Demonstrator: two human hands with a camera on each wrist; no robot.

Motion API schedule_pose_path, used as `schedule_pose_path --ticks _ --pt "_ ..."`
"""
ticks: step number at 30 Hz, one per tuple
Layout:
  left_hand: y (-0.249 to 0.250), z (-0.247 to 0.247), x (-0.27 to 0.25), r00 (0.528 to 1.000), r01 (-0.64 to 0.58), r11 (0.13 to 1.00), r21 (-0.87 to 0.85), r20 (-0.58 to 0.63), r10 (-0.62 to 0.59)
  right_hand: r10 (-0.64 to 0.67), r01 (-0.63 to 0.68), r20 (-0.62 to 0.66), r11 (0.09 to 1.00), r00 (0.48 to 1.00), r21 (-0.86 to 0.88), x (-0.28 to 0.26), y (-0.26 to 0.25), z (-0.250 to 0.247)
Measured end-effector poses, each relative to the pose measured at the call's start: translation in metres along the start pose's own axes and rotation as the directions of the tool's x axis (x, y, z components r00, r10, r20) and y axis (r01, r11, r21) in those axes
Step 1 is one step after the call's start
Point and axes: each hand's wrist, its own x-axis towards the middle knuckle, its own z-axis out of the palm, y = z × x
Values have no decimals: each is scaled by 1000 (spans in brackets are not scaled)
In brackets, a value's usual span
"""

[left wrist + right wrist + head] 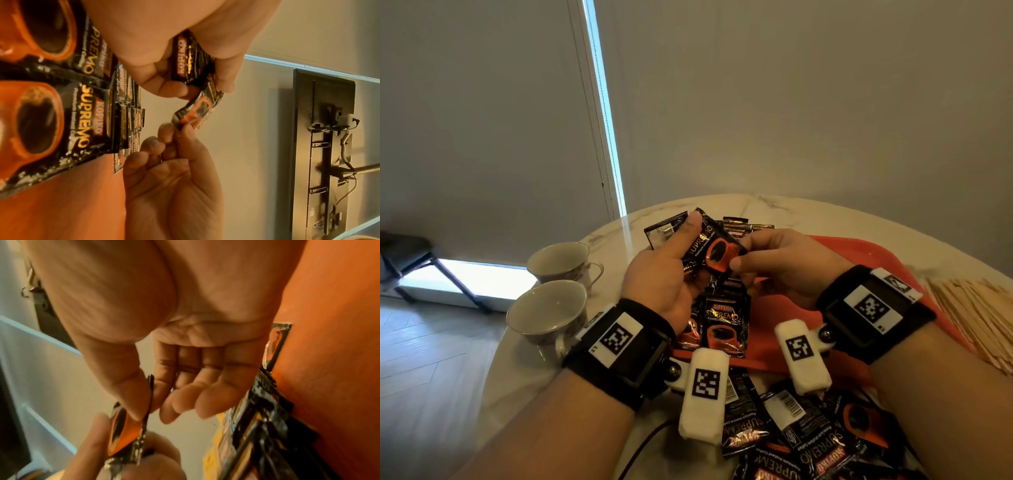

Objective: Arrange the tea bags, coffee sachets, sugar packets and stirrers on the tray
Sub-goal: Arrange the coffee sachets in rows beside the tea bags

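Both hands are raised over the orange tray (859,253) on the marble tabletop (774,209), sharing one black coffee sachet (714,251). The left hand (667,270) grips a small stack of sachets, thumb laid along the top one; how many are in the stack cannot be told. The right hand (784,263) pinches the near corner of that top sachet between thumb and forefinger, its other three fingers loosely curled, as the right wrist view shows.

Under the hands, two sachets (724,325) lie face up side by side on the tray. Beyond the fingertips a row of several more sachets (743,228) lies at the tray's far end; the exact count is unclear. Nearer than the wrists, a loose heap (808,442) of at least five sachets lies on the tabletop.

Left of the left hand stand two empty teacups (558,263), one behind the other. Right of the right wrist lies a bundle of wooden stirrers (976,311), too many to count.
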Motion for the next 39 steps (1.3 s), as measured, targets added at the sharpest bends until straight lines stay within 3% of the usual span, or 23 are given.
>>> schedule_pose_path --ticks 4,8,11,15,17,24,26,30,34,39 --pt "3 -1 -1 1000 -11 1000 -5 21 11 -42 41 -22 999 999 -34 0 -3 11" --pt "1 -1 -3 998 -24 1000 18 56 23 0 6 -118 999 993 50 0 -4 13" --pt "-1 0 -2 999 -34 999 -32 13 34 59 -56 -53 997 997 56 -3 -6 11" --pt "-2 0 -3 1000 -13 1000 8 10 12 95 -90 52 991 994 -98 -7 -11 5" --pt "-2 0 -3 1000 7 999 31 14 -7 67 -61 37 987 997 -148 -7 -14 4" --pt "-3 3 -6 1000 -7 996 85 10 6 3 -11 -131 998 991 -60 -4 -15 3" --pt "-4 2 -3 999 4 999 43 -48 -2 22 -3 -271 998 962 67 1 -8 -10" --pt "-2 0 3 996 -12 999 -47 -94 8 213 -113 -511 969 833 219 10 19 -44" --pt "-2 1 2 998 -34 998 -61 -60 30 338 -290 -566 941 752 175 14 38 -63" --pt "-4 1 1 997 -35 998 -50 -64 31 356 -352 -558 928 750 119 12 36 -61"
